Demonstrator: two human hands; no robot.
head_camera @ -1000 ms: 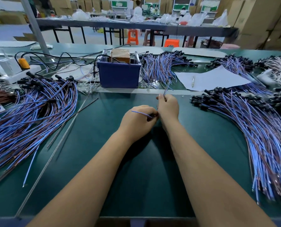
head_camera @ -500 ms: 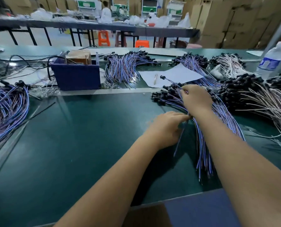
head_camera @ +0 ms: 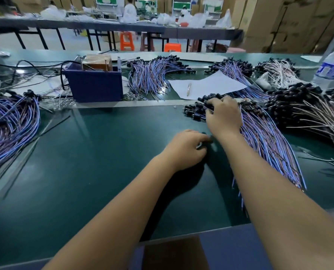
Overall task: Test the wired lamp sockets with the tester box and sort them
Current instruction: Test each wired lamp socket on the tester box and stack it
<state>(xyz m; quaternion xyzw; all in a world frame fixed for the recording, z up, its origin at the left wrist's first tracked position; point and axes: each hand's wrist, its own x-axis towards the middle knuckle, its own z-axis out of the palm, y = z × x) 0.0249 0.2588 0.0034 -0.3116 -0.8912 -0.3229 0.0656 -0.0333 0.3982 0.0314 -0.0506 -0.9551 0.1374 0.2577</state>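
Both forearms reach forward over the green surface (head_camera: 88, 172); the right hand (head_camera: 223, 115) lies palm down on the near socket pile (head_camera: 259, 137), fingers spread and bent among the black sockets at its far end, though whether it grips any I cannot tell; the left hand (head_camera: 185, 149) rests just beside the right wrist, fingers curled around something small and dark; the blue tester box (head_camera: 96, 84) stands well apart, far left.
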